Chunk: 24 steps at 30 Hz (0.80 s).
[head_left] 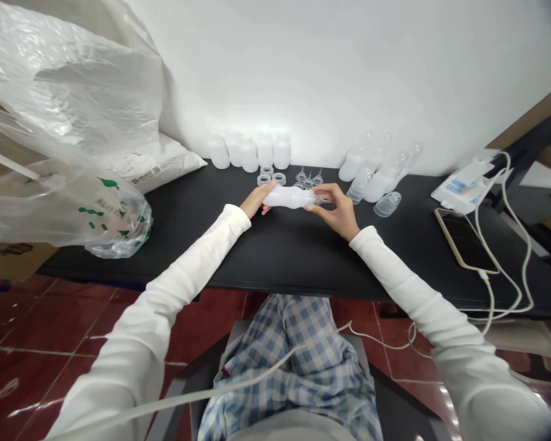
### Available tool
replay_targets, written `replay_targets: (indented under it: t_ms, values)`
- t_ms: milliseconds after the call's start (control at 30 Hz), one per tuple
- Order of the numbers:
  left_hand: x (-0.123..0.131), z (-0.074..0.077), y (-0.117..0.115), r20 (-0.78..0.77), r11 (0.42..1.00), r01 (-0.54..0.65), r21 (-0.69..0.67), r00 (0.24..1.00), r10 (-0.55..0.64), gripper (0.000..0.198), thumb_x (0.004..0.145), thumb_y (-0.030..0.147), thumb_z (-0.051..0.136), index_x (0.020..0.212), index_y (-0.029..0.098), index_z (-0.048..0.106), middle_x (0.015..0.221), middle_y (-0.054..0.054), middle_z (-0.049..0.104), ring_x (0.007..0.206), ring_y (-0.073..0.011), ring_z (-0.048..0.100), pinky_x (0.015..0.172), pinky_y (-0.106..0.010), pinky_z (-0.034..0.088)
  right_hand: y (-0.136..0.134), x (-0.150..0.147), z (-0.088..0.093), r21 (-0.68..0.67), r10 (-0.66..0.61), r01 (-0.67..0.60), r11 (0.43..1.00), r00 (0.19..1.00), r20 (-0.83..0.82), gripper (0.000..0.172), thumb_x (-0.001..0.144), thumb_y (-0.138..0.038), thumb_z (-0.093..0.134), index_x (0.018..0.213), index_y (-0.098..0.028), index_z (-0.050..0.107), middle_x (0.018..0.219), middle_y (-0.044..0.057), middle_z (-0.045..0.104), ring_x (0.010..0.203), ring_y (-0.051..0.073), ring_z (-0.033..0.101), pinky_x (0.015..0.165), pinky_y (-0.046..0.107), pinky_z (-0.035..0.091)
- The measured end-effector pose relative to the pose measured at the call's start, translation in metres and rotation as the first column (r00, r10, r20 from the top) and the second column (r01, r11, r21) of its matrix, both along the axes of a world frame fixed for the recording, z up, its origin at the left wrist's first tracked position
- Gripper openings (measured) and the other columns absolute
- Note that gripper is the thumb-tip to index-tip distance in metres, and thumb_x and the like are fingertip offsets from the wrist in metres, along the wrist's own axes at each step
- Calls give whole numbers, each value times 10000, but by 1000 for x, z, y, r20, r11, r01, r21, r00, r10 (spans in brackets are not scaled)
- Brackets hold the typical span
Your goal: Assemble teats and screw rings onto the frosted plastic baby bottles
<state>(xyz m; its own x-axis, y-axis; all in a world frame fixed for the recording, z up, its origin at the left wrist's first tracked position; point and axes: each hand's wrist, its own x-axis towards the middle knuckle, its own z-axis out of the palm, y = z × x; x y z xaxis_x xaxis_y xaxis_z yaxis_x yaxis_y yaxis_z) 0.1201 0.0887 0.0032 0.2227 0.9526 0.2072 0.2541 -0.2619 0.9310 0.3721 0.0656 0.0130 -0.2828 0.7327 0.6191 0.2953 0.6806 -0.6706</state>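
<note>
A black desk point(284, 257) was seen stretching across the view, with large plastic bags point(73, 92) heaped at its left end and a phone point(466, 239) laid flat near its right end. Along the wall a row of upright bottles point(250, 153) was set, and a cluster of capped bottles point(371, 168) was leaned further right. At the middle of the desk, just above its surface, a white bottle point(287, 196) was held on its side between both hands. Its base was clasped by the fingers of the left hand point(256, 201), and its neck end was pinched by the fingers of the right hand point(337, 211). Whether a small part was also gripped there could not be told. Small rings point(270, 177) and clear teats point(308, 179) were laid just behind it. The step in hand was judged to be work at the neck. It would be done well if the base were held firm and steady, the neck turned squarely without tilting, and the bottle not squeezed.
</note>
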Motion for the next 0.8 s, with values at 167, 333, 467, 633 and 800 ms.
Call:
replay_targets:
  t_ms: [167,333,467,633,800]
  values:
    - [1,1,-9,-156,974,36,225,988,-1,772,695,841,703,1111,195,633,949,-73,684,705,-162,627,595,-286,530,10,2,-1,-295,-58,24,955,992,-109,615,831,-837,577,881,-225,609,620,-20,663,544,145,642,569,288,543]
    - [0,14,-17,-410,847,119,519,904,125,653,779,606,799,1303,239,664,1252,-140,678,1158,-303,637,997,-466,541,9,5,2,-370,-158,153,916,987,17,756,891,-893,348,575,-223,498,442,-16,530,401,109,476,509,275,424]
    - [-1,16,-21,-481,837,113,535,855,193,587,778,563,795,1249,224,707,1244,-128,719,1163,-320,663,1063,-472,503,7,8,3,-305,-206,274,912,950,235,815,972,-823,223,471,-229,468,412,18,486,492,160,566,659,312,484]
    - [-2,10,-20,-327,903,-106,417,909,258,542,866,660,605,1073,179,743,975,-86,773,848,-229,701,821,-348,538,11,11,2,17,-128,129,992,944,306,628,986,-736,378,1166,-201,654,984,91,738,817,236,681,788,385,528]
    - [6,6,-18,-146,971,-157,180,972,185,713,894,819,412,779,171,684,565,-25,611,536,-155,562,596,-296,470,14,15,1,107,2,-39,993,946,325,644,898,-668,635,1338,-209,531,1236,139,690,1069,287,685,963,463,531]
